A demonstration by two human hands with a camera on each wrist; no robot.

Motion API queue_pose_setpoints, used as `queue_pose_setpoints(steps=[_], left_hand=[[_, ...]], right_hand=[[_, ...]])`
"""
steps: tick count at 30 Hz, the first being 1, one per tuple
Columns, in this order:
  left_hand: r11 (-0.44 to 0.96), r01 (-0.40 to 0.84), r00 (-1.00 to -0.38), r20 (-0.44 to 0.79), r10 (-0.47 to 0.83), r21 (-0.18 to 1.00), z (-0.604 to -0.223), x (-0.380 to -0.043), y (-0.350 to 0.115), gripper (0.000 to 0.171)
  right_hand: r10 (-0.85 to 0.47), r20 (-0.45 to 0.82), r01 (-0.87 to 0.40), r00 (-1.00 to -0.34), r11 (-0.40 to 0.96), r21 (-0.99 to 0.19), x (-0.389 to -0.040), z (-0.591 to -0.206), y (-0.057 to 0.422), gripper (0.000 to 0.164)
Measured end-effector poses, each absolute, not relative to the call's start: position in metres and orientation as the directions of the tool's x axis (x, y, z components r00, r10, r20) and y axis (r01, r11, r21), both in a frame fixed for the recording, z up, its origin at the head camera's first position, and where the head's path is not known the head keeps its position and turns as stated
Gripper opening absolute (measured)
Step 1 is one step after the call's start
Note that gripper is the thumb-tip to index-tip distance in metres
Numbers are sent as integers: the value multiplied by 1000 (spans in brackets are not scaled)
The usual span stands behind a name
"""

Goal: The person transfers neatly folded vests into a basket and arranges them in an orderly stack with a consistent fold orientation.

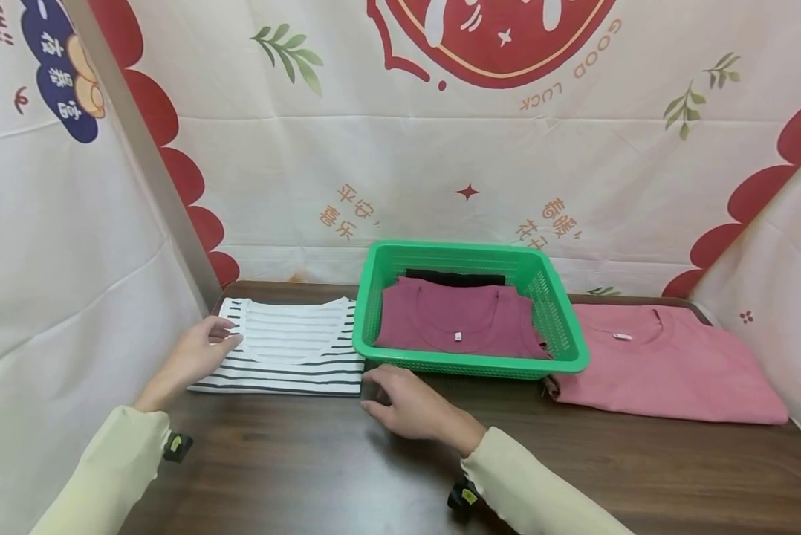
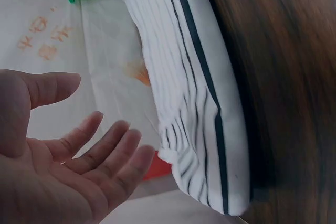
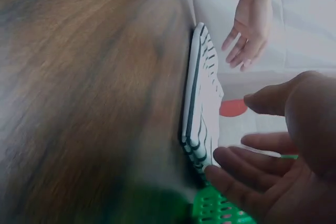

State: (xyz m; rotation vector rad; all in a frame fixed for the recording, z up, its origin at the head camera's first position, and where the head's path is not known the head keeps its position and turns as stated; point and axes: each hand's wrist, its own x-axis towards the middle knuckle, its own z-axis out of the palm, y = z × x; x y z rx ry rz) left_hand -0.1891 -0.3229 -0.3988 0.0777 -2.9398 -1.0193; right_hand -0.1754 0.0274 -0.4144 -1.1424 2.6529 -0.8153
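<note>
A folded white shirt with black stripes [image 1: 293, 377] lies on the table left of a green basket. My left hand [image 1: 203, 351] hovers at its left end, fingers loosely bent and holding nothing. In the left wrist view the left hand [image 2: 79, 166] has its fingers spread beside the shirt's end [image 2: 194, 129]. My right hand [image 1: 410, 405] is near the shirt's right front corner, just in front of the basket, thumb and fingers apart. The right wrist view shows the right hand [image 3: 273, 166] with fingertips close to the striped shirt [image 3: 202, 103], nothing between them.
The green basket [image 1: 470, 365] holds a folded plum shirt [image 1: 457, 316] and a black folded item [image 1: 455, 279] behind it. To its right lies a folded pink shirt [image 1: 668, 364]. Printed white cloth [image 1: 440, 178] hangs behind and at both sides of the brown table [image 1: 293, 461].
</note>
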Motion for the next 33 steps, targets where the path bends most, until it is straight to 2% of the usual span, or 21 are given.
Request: queue_pose_setpoints(steps=[6,11,19,22,28,33], left_hand=[[791,-117,-993,-53,-106,601,-405,-195,-337,54],[795,-148,-989,-71,-131,589,-409,-196,-344,56],[801,-203,-978,-86,-188,563,-414,-201,-348,60],[801,-215,-976,-85,-202,559,-415,-204,-349,60],[782,-268,-963,-144,-227,563,-421,-210,-353,64],[765,-307,-952,-184,-246,566,-424,-213,-357,67]], right_hand=[[-644,0,-528,-765,627,-573,-182,-421,16,56],[-627,-50,-489,-778,652,-579,-185,-427,9,64],[-603,-28,-457,-797,633,-625,-185,-437,-2,76],[-586,-3,-448,-810,622,-642,-184,-441,-6,75],[-563,28,-428,-826,594,-681,-184,-444,-14,63],[-504,7,-361,-864,608,-708,-184,-447,-23,65]])
